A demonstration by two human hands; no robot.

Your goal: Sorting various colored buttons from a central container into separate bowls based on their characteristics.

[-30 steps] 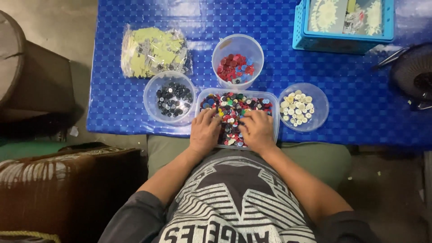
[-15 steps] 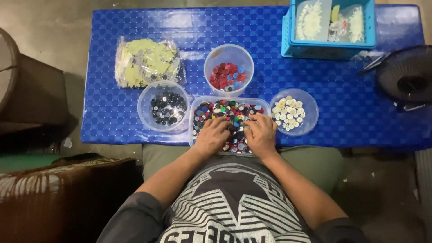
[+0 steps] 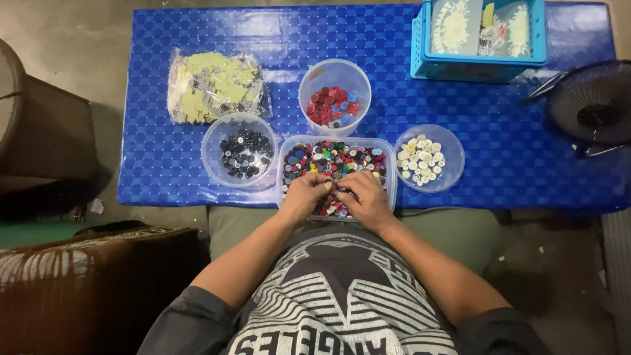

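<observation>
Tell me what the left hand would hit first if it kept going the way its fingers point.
Probably the right hand: the left hand points rightward over the mixed buttons in the rectangular tub, fingertips nearly touching. Depth is unclear.

Single view, head-worn camera. Looks almost straight down from above the person's chest onto the blue tabletop [image 3: 197,164]. Far edge of the tabletop at frame top, the person's shirt at bottom. Moderate distance: nearly the whole tabletop fits, floor visible on both sides. Hands [image 3: 338,196] sit just below centre.
</observation>
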